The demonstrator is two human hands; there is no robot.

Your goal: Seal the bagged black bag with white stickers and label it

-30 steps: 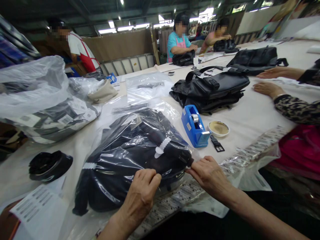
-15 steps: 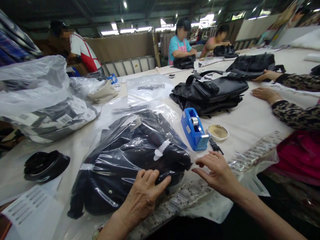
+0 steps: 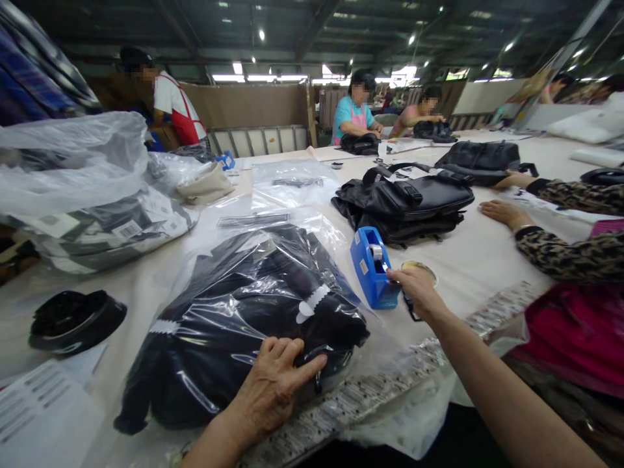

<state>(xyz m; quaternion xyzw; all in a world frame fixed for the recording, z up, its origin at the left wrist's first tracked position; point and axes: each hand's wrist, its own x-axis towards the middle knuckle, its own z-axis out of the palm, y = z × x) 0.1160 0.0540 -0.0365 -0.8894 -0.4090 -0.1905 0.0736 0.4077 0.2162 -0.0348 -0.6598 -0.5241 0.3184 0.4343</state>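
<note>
A black bag [image 3: 209, 325] lies inside a clear plastic bag [image 3: 229, 273] in front of me, with white wraps around its straps. My left hand [image 3: 275, 383] rests on the near edge of the plastic, fingers extended and pressing down. To the right stands a blue tape dispenser [image 3: 366, 276] holding a roll of tape [image 3: 375, 251]. At its front end, my right hand [image 3: 416, 289] pinches with thumb and forefinger at the tape's end; the strip itself is too small to see clearly. Partly behind that hand are a round shallow dish [image 3: 423, 266] and a black buckle [image 3: 411, 307].
A black bag [image 3: 414, 201] sits beyond the dispenser. Another person's hands [image 3: 504, 213] are on the right. Flat plastic bags [image 3: 292, 185] lie at the back. Left are a large plastic sack [image 3: 88, 214], a black coiled item [image 3: 78, 322] and label sheets [image 3: 43, 409].
My right hand has moved forward from beside the wrapped bag to the front of the tape dispenser, and its fingers have closed. My left hand stays on the plastic.
</note>
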